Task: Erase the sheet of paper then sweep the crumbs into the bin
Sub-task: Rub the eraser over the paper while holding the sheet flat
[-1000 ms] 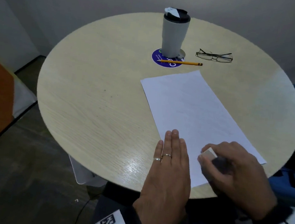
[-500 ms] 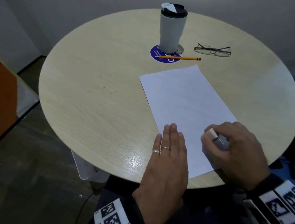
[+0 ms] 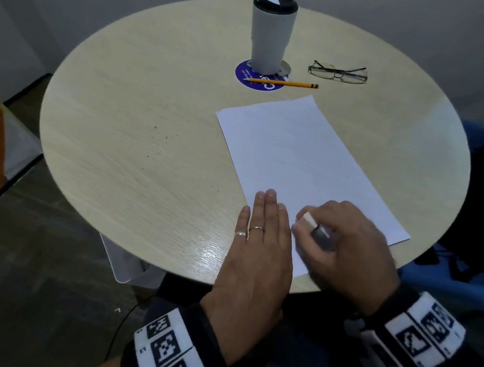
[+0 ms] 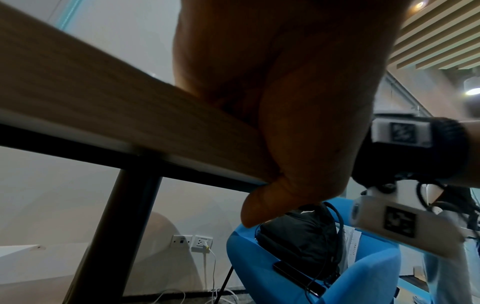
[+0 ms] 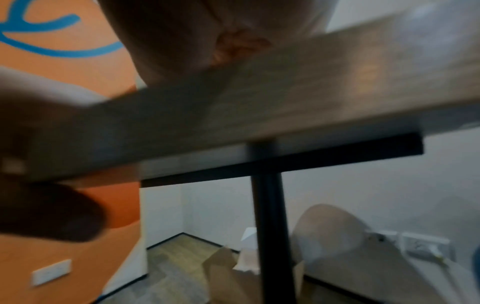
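The right hand (image 3: 349, 248) has slid its eraser (image 3: 310, 220) leftward, closer to the left hand (image 3: 258, 249), since a second ago.

Nearest me, the left hand lies flat, fingers straight and together, pressing the near-left corner of the sheet of paper (image 3: 302, 153) against the round table (image 3: 138, 145). Just beside it the right hand, fingers curled, pinches the white eraser with its end on the sheet. Small dark crumbs (image 3: 165, 138) dot the wood to the left. Farther off lie a pencil (image 3: 281, 83), glasses (image 3: 338, 73) and a grey tumbler (image 3: 271, 36) on a purple coaster (image 3: 244, 73).
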The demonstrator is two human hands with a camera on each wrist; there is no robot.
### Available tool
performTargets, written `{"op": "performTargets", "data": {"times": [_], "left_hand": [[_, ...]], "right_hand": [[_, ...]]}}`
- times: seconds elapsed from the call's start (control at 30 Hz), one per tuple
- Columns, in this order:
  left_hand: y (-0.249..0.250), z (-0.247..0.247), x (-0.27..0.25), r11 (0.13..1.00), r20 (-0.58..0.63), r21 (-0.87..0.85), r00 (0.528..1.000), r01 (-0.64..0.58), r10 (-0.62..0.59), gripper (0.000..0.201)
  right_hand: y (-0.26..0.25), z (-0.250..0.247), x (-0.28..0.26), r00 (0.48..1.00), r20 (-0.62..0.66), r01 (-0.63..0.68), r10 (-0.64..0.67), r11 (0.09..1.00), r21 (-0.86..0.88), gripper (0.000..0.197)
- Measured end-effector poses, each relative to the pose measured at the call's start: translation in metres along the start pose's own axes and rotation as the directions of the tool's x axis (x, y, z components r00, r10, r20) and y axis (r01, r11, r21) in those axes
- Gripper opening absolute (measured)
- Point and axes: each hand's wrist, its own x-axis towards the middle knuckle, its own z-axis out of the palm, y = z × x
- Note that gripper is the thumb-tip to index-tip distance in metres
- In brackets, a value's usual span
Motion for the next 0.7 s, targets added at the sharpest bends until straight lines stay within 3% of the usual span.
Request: {"op": "performTargets", "data": {"times": [0.13,0.27,0.33,0.47,0.6,0.7], "left_hand": [[0.000,0.002,-0.003,1.000,-0.029,-0.005,1.000,-0.007,0.007,0.124],[-0.002,0.001,-0.002,0.999,-0.034,-0.033,0.999,-0.017,0.016,0.117],[-0.004,0.003,-0.001,0.999,-0.055,-0.026,0.998,-0.025,0.024,0.119],[-0.006,0.006,-0.005,0.999,-0.091,-0.018,0.995,-0.045,0.043,0.116],[-0.006,0.004,-0.004,0.999,-0.066,-0.008,0.997,-0.044,0.043,0.123],[-0.005,0.005,-0.005,0.999,-0.075,0.004,0.996,-0.047,0.048,0.124]], "right_hand": [[0.018,-0.006,0.018,0.991,-0.097,-0.095,0.094,0.995,-0.007,0.017],[-0.006,-0.004,-0.011,0.997,0.032,0.066,-0.067,0.997,0.038,0.015],[0.001,-0.007,-0.010,0.997,0.050,0.051,-0.054,0.997,0.051,0.015],[0.021,-0.014,0.008,0.999,-0.043,-0.025,0.023,0.999,-0.048,0.010],[-0.001,-0.007,-0.009,0.991,0.062,0.118,-0.120,0.992,0.036,0.010],[0.015,-0.013,0.001,1.000,0.019,0.014,-0.015,1.000,0.017,0.006]]}}
